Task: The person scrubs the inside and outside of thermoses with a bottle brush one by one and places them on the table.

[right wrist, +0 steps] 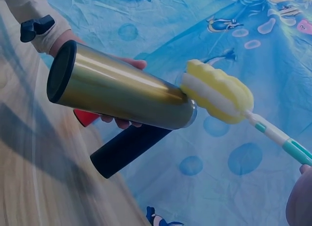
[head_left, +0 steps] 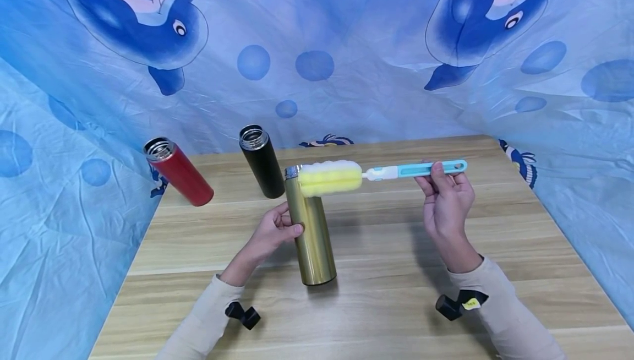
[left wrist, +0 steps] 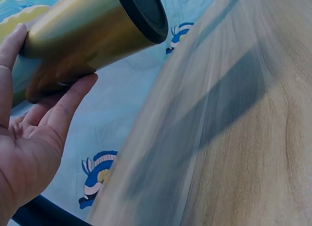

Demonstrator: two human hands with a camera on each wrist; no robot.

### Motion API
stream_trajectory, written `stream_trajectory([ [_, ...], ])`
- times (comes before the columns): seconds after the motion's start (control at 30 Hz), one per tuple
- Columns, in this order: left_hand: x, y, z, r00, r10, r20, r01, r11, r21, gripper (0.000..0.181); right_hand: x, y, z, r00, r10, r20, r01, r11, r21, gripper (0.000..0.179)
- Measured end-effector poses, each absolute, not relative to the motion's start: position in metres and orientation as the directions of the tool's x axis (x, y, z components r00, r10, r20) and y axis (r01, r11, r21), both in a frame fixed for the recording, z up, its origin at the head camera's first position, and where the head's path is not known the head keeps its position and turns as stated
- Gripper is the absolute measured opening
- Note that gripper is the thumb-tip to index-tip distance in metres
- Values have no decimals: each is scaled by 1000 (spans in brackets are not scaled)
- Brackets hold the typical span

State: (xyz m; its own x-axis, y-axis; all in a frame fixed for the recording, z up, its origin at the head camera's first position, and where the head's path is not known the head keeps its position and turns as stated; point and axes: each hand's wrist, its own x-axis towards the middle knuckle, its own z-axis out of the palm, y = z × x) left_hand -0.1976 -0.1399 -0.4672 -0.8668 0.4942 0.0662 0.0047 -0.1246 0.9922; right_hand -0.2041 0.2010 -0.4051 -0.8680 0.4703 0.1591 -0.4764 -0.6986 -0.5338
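My left hand grips a gold tumbler round its middle and holds it off the table, slightly tilted. In the left wrist view its dark base points away from the palm. My right hand pinches the turquoise and white handle of a bottle brush. The brush's yellow and white sponge head lies across the tumbler's upper end in the head view. From the right wrist view, the sponge head is beside the tumbler's silver rim; whether they touch I cannot tell.
A red bottle and a black bottle, both lidless, stand at the back left of the wooden table. Behind the table hangs a blue sheet printed with dolphins.
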Motion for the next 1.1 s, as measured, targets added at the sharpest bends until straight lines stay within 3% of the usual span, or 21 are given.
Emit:
stream_trajectory([
  [0.43, -197, -141, -468, -919, 390, 48, 4, -113, 994, 59, -196, 202, -411, -890, 424, 167, -437, -691, -576, 28],
  [1.1, -199, -144, -470, -938, 339, 65, 25, -120, 992, 57, -186, 206, -421, -912, 388, 132, -375, -662, -649, 18],
])
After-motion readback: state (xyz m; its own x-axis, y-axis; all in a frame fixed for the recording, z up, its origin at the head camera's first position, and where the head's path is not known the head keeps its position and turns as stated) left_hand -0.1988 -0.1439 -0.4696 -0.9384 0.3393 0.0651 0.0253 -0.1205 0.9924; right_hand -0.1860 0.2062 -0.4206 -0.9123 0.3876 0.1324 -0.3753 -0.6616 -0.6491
